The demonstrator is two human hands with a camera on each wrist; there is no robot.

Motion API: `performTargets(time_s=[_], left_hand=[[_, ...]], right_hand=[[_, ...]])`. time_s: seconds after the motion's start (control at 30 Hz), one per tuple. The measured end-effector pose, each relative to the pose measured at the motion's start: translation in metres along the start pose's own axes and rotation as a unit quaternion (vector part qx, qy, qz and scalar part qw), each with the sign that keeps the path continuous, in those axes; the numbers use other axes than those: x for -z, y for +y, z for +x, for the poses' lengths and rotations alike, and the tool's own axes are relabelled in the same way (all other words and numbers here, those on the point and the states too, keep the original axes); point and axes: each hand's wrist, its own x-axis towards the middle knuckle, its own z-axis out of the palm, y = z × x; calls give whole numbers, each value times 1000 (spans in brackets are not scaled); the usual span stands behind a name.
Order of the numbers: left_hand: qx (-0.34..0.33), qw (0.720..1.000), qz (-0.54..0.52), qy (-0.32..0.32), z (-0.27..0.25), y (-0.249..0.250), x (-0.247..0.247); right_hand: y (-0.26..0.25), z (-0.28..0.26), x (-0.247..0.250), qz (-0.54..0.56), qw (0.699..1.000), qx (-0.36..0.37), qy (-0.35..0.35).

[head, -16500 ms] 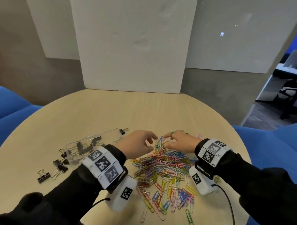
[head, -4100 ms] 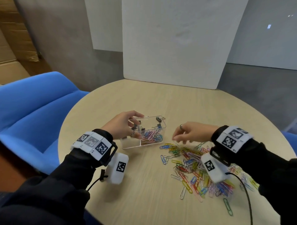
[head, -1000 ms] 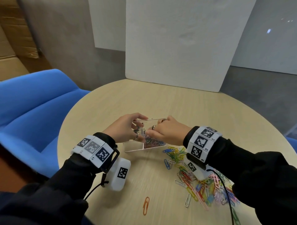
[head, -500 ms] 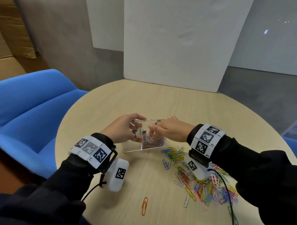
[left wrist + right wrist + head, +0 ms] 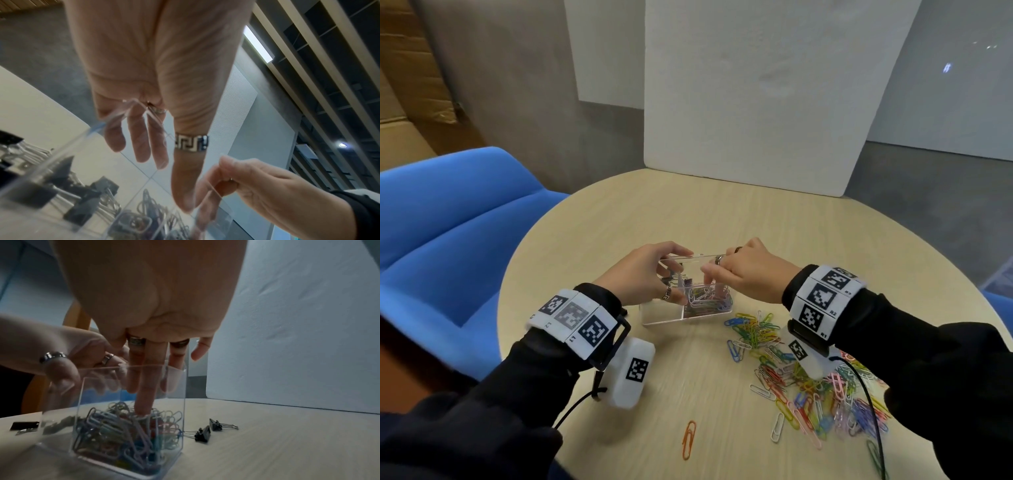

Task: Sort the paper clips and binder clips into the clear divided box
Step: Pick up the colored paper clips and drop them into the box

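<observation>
The clear divided box (image 5: 654,317) stands on the round table. My left hand (image 5: 671,277) grips its left end, thumb on the near side and fingers over the far wall. Black binder clips (image 5: 41,186) lie in the left compartment. My right hand (image 5: 722,274) reaches into the right compartment with straight fingers (image 5: 144,402), the middle one pressing down on the coloured paper clips (image 5: 123,443) inside. A loose pile of paper clips (image 5: 801,383) lies on the table under my right forearm.
A lone orange paper clip (image 5: 688,440) lies near the table's front edge. Two binder clips (image 5: 207,431) rest on the table just beyond the box, another (image 5: 24,426) to its left. A white foam board (image 5: 756,102) stands at the far edge; a blue chair (image 5: 448,222) is left.
My right hand's fingers have dipped from the box's rim down into the right compartment onto the paper clips. The left hand keeps its hold on the box.
</observation>
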Motion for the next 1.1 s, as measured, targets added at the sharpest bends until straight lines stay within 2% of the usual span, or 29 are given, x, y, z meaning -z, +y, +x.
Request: performTargets(time_s=[0.17,0.3,0.4,0.47,0.57,0.63,0.7,0.8,0.83,0.97,1.1], left_hand=[[-1,1000,0,-1,0,0,0],[0,1000,2,0,-1,1,0],[1,1000,5,0,-1,2,0],[2,1000,4,0,-2,3,0],[4,1000,8,1,-3,5,0],[5,1000,10,1,-3,7,1],[6,1000,8,1,-3,7,1],[10,1000,11,-1,-4,8,2],[11,1000,12,-1,-4,8,2],[15,1000,8,1,-6,10,2],[17,1000,8,2,-6,10,2]], right_hand=[[4,1,3,56,998,-3,10],[-2,1,-1,80,997,-2,-23],[-4,-1,-3,137,990,-3,-25],[-4,-6,-2,182,983,-5,11],[-1,-16,0,246,960,1,132],[-1,-27,1,250,954,29,161],[-5,-38,-1,245,963,68,93],[-17,-47,-14,204,969,97,-100],[-22,-48,-20,181,967,110,-143],[-46,-46,-36,169,946,155,-228],[-67,-41,-45,162,939,183,-243]])
